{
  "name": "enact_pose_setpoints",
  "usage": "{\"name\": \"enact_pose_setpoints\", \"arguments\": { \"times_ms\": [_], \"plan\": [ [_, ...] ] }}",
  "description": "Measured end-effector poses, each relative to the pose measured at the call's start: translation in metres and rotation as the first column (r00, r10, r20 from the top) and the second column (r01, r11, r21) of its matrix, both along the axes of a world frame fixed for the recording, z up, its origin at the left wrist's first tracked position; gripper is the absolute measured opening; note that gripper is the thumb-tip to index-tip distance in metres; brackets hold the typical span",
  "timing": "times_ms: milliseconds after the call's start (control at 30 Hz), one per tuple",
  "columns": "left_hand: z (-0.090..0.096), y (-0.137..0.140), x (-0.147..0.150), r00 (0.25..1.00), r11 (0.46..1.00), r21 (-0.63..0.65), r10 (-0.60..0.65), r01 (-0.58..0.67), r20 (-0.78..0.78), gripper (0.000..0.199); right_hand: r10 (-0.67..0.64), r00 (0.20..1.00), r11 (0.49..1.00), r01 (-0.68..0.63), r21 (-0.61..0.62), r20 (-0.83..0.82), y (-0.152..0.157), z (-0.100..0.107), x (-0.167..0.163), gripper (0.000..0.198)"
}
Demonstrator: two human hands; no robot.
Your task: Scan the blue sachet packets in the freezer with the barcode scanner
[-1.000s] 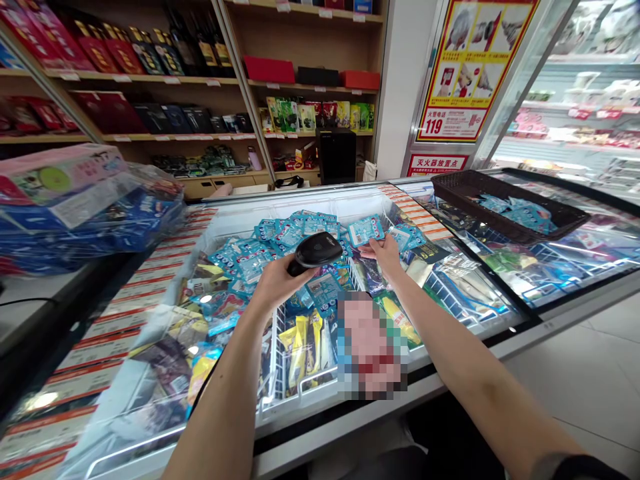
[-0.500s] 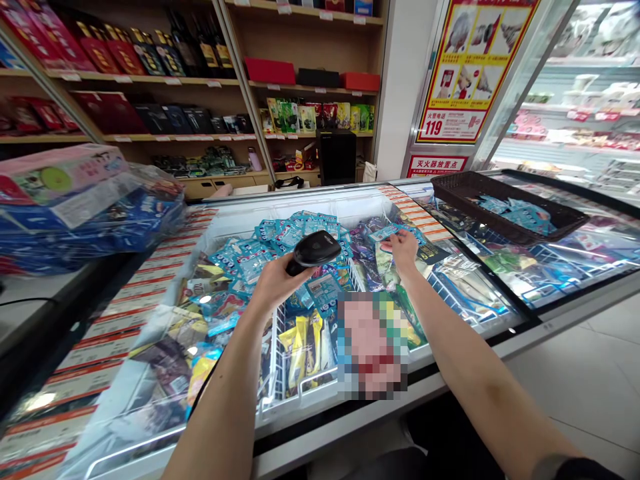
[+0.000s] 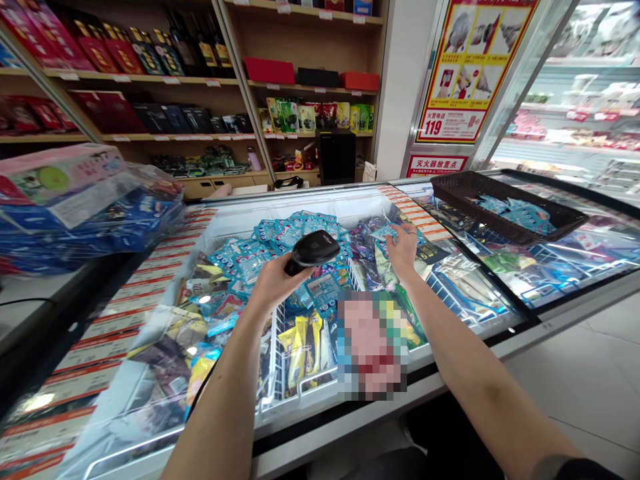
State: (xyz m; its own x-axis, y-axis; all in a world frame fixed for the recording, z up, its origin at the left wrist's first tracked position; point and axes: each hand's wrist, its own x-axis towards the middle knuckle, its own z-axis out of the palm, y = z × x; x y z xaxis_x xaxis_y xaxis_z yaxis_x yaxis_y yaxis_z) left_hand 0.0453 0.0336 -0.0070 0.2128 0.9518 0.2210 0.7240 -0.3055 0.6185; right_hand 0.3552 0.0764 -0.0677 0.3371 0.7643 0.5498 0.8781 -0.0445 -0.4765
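My left hand [image 3: 275, 280] is wrapped round the handle of a black barcode scanner [image 3: 316, 248], held over the freezer. To its right, my right hand [image 3: 403, 250] pinches a small blue packet [image 3: 383, 233] by its near edge, above dark purple bags [image 3: 366, 247]. The fingers hide part of this packet. Beneath and behind the scanner, several similar blue packets [image 3: 287, 232] lie in a loose heap. Yellow-wrapped ice creams [image 3: 299, 347] stand in the wire basket below my left hand. A blurred block covers something in front of me.
A brown basket [image 3: 450, 193] with several blue packets stands on the freezer's right glass. Plastic-wrapped boxes [image 3: 90, 213] are stacked at the left. The freezer's front rim [image 3: 345, 413] runs before me; shelves [image 3: 165, 81] stand behind.
My right hand has turned slightly over the blue packet, covering more of it. The scanner and my left hand have barely moved.
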Motion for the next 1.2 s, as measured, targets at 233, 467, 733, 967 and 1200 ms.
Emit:
{"name": "enact_pose_setpoints", "arguments": {
  "times_ms": [233,467,733,967,1200],
  "plan": [
    [-0.002,0.001,-0.001,1.000,1.000,-0.004,0.000,0.000,0.027,0.049,0.112,0.970,0.980,-0.073,-0.186,0.213,-0.006,-0.006,-0.014,0.030],
    [-0.001,0.001,-0.003,0.998,0.998,0.017,0.060,-0.061,0.018,0.049,0.045,0.976,0.985,-0.008,-0.170,0.214,-0.002,-0.013,-0.006,0.031],
    [0.001,0.004,-0.012,0.985,0.984,0.062,0.166,-0.169,0.049,0.050,0.371,0.926,0.927,-0.364,-0.096,0.067,-0.011,0.012,-0.033,0.031],
    [-0.002,0.008,-0.017,0.973,0.965,0.122,0.228,-0.230,0.035,0.049,0.805,0.592,0.577,-0.771,-0.269,0.027,-0.023,0.012,-0.072,0.049],
    [-0.003,0.008,-0.016,0.972,0.963,0.132,0.233,-0.233,0.022,0.050,0.812,0.583,0.561,-0.763,-0.321,0.035,-0.025,0.009,-0.079,0.073]
  ]
}}
